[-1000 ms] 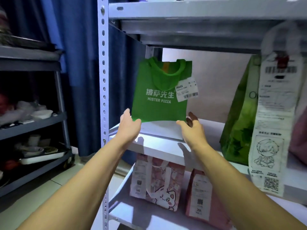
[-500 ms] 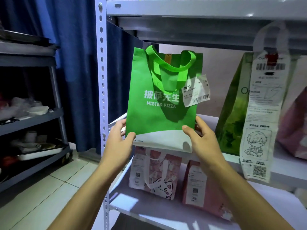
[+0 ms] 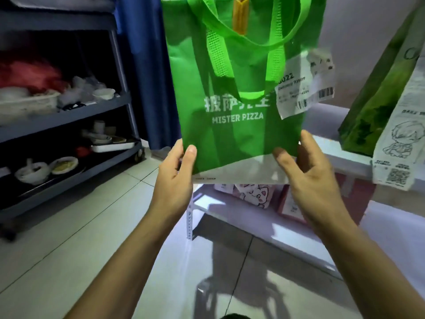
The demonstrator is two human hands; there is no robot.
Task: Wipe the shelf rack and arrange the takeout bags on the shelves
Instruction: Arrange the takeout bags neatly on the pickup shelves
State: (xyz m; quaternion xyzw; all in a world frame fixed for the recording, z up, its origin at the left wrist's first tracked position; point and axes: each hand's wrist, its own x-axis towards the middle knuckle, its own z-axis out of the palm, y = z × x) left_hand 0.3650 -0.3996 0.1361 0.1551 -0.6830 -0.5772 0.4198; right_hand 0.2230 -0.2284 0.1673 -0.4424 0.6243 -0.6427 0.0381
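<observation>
Forearms reach out over the pale tiled floor, one to each lower corner of a green takeout bag printed MISTER PIZZA. The left hand pinches the bag's bottom left corner, thumb on the front face. The right hand grips the bottom right corner, thumb forward and fingers behind. Both hands sit well apart, and the bag hangs upright in the air in front of the shelf rack, resting on no shelf. A white order slip juts from the bag's right edge. Lower on the rack, beyond the hands, stand a pink cartoon bag and a red bag. On the rack at right stands a darker green bag with a long receipt hanging in front of it. Farther left, a grey cart holds bowls and trays, with a blue curtain behind.
</observation>
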